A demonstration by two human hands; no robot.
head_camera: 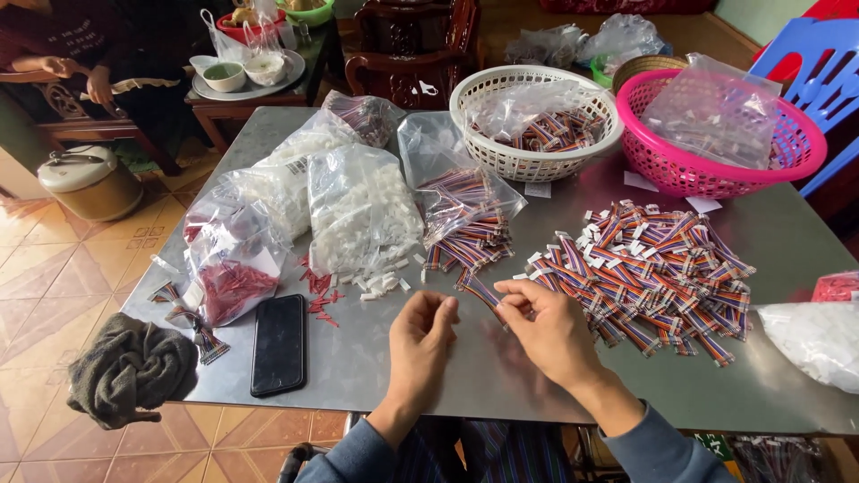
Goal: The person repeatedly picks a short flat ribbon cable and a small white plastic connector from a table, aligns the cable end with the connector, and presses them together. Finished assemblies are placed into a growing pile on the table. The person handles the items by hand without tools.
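Blue-grey sleeves frame the bottom of my view, and from them my two bare hands rise over the dull steel table (501, 376). My right hand (548, 329) pinches one short striped ribbon cable with a white plug end (480, 289) between thumb and forefinger, the cable slanting up and to the left just above the tabletop. My left hand (420, 335) sits just beside it, fingers curled inward with the tips drawn together; I cannot tell whether they hold anything small. To the right of the right hand lies a broad loose heap of the same striped cables (658, 268). To the left of the left hand a black smartphone (278, 344) lies flat, screen dark, and a crumpled olive-grey cloth (131, 368) hangs at the table's corner. Beyond the hands are clear plastic bags of small white plastic housings (358, 215) and of red pins (234, 273). Further back stand a white woven basket (537, 121) and a pink plastic basket (716, 148).
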